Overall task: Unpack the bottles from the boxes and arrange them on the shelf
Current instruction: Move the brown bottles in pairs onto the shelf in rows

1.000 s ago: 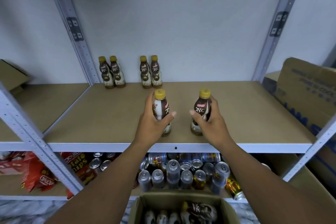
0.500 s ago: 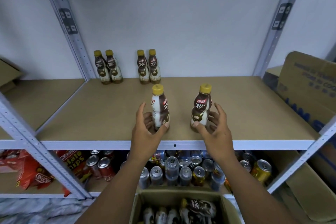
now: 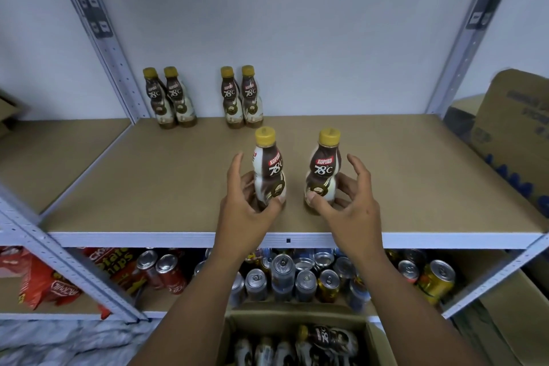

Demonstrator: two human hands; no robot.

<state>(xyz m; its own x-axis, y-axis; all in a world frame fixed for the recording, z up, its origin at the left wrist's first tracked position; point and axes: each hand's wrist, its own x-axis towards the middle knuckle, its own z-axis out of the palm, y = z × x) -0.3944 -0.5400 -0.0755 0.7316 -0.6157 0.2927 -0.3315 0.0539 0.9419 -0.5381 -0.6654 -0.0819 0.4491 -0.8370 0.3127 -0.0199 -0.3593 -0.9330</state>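
Two brown-and-cream coffee bottles with yellow caps stand upright on the brown shelf board near its front edge. My left hand is loosely cupped around the base of the left bottle, fingers spread, thumb touching its front. Around the right bottle my right hand is spread the same way, index finger lifted clear. Two pairs of matching bottles stand at the back wall. Below me an open cardboard box holds several more bottles.
A large cardboard box stands at the shelf's right end. Grey metal uprights frame the bay. The lower shelf carries several drink cans and red chip bags.
Both hands gripped the bottles a second ago; their fingers have since loosened and spread, and the bottles now stand on the shelf. The camera view has tilted slightly.
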